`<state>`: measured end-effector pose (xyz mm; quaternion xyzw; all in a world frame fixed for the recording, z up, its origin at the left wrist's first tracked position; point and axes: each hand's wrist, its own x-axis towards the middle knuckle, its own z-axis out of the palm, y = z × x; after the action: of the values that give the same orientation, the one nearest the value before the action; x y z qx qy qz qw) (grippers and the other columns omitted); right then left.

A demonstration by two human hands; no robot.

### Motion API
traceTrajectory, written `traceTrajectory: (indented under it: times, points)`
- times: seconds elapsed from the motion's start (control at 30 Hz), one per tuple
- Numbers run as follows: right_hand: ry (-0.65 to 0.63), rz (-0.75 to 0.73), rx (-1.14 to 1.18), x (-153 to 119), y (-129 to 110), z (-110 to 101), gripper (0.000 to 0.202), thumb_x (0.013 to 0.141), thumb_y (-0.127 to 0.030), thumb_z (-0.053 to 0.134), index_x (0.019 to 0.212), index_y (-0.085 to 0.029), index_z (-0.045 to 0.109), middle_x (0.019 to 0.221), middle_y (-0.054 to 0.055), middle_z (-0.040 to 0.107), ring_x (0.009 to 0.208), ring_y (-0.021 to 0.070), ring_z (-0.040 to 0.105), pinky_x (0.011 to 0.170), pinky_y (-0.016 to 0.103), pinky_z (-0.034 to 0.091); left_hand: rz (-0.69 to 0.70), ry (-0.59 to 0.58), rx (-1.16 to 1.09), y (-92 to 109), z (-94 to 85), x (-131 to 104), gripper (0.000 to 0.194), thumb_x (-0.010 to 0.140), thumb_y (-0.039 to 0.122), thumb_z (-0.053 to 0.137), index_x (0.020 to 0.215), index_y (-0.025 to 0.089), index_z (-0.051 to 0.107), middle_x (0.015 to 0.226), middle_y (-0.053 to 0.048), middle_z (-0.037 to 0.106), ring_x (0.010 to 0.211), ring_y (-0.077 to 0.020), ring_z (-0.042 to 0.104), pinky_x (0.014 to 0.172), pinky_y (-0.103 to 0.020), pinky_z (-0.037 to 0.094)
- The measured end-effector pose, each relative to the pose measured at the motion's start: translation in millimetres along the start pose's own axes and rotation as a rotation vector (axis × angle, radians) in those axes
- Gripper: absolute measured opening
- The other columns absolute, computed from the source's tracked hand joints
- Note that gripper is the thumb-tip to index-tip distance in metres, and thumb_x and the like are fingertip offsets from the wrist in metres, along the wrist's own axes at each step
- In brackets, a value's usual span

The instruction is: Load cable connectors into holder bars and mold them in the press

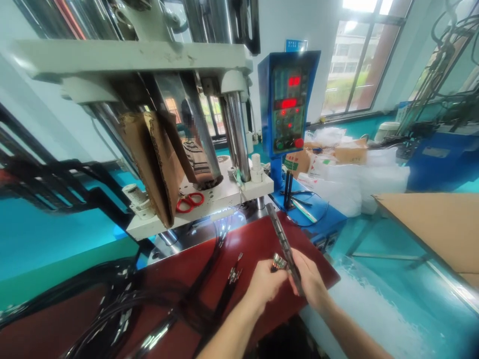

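My left hand [266, 281] is closed around a small bunch of metal-tipped connectors [278, 261]. Right beside it, my right hand [307, 279] grips a long, narrow dark metal bar [281, 238], which slants up and away toward the machine. Both hands are above the dark red tabletop [258, 242], near its right end. More metal connector ends [234, 274] on black cables lie on the tabletop to the left of my left hand.
Coiled black cables [123, 304] spread over the left side. Ahead stands a press with a white plate [224, 192] bearing red-handled scissors [190, 202] and cardboard [149, 164]. A blue control box [288, 104], white bags [337, 179] and a brown-topped table [434, 219] are at right.
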<state>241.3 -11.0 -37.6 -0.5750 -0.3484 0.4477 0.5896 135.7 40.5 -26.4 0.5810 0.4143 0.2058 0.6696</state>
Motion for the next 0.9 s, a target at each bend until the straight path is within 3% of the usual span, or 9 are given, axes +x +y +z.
traceTrajectory:
  times: [0.17, 0.33, 0.53, 0.7, 0.9]
  points:
    - [0.013, -0.07, -0.066, 1.4, 5.2, -0.4, 0.043, 0.083, -0.05, 0.038, 0.102, -0.014, 0.052, 0.043, -0.007, 0.043, 0.032, 0.0074, 0.037, 0.031, 0.019, 0.027, 0.014, -0.004, -0.04, 1.3, 1.6, -0.7, 0.007, 0.062, 0.022, 0.05, 0.057, 0.017, 0.047, 0.034, 0.009, 0.035, 0.027, -0.0042, 0.023, 0.03, -0.019, 0.014]
    - [0.05, -0.103, -0.112, -0.1, 5.9, 0.1, 0.044, 0.083, -0.049, 0.04, 0.107, -0.014, 0.053, 0.054, -0.005, 0.048, 0.036, 0.0073, 0.038, 0.034, 0.02, 0.032, 0.079, -0.024, -0.033, -1.4, 2.8, -0.2, 0.008, 0.063, 0.022, 0.051, 0.061, 0.015, 0.054, 0.036, 0.007, 0.036, 0.034, -0.0056, 0.031, 0.037, -0.019, 0.022]
    - [0.014, -0.124, -0.249, 1.6, 11.9, 1.3, 0.046, 0.084, -0.048, 0.038, 0.111, -0.014, 0.052, 0.045, -0.007, 0.04, 0.036, 0.0083, 0.036, 0.036, 0.021, 0.029, 0.069, -0.012, -0.042, -4.1, 1.8, -0.1, 0.009, 0.065, 0.022, 0.049, 0.061, 0.015, 0.053, 0.036, 0.008, 0.034, 0.031, -0.0043, 0.027, 0.037, -0.018, 0.022]
    - [0.012, -0.05, -0.115, 3.7, 7.7, -0.4, 0.046, 0.084, -0.049, 0.037, 0.111, -0.014, 0.05, 0.048, -0.005, 0.047, 0.035, 0.0085, 0.04, 0.033, 0.02, 0.031, 0.072, -0.036, -0.077, -4.3, -7.8, 0.3, 0.021, 0.069, 0.034, 0.055, 0.068, 0.013, 0.054, 0.054, 0.002, 0.05, 0.043, -0.0061, 0.04, 0.039, -0.017, 0.028]
    - [0.031, -0.027, -0.046, 2.3, 4.5, -3.5, 0.046, 0.083, -0.048, 0.039, 0.111, -0.012, 0.048, 0.05, -0.006, 0.047, 0.033, 0.0076, 0.041, 0.032, 0.019, 0.032, 0.071, 0.01, -0.141, -3.5, -12.4, 6.5, 0.024, 0.068, 0.037, 0.058, 0.066, 0.016, 0.047, 0.047, 0.007, 0.038, 0.038, -0.004, 0.029, 0.037, -0.018, 0.021]
